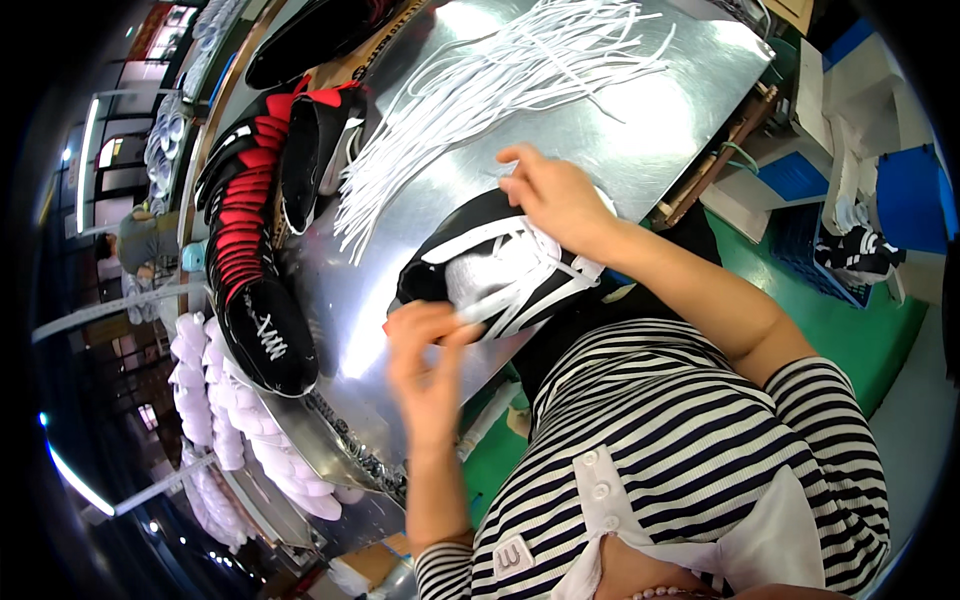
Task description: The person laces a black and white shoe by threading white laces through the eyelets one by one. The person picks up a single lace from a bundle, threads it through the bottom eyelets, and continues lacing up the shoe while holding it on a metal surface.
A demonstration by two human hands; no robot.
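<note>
A black shoe [412, 278] with white bands rests at the near side of the metal table, below my chest. Loose white shoelace [512, 292] crosses its opening and tongue. My left hand [428, 345], blurred by motion, is at the shoe's left end, its thumb and fingers pinched on a stretch of that lace. Over the right part of the shoe is my right hand [555, 200], its fingers curled and thumb drawn in; whether lace is between them cannot be seen. Beyond the shoe, many white shoelaces [500, 90] lie in a loose bundle.
A long row of nested black and red shoes [255, 215] curves along the table's left side, with another black shoe [303, 165] beside it. Pale shoe parts [255, 420] hang at left. Right of the metal table [670, 130] stand open boxes and a blue crate [800, 250] holding shoes.
</note>
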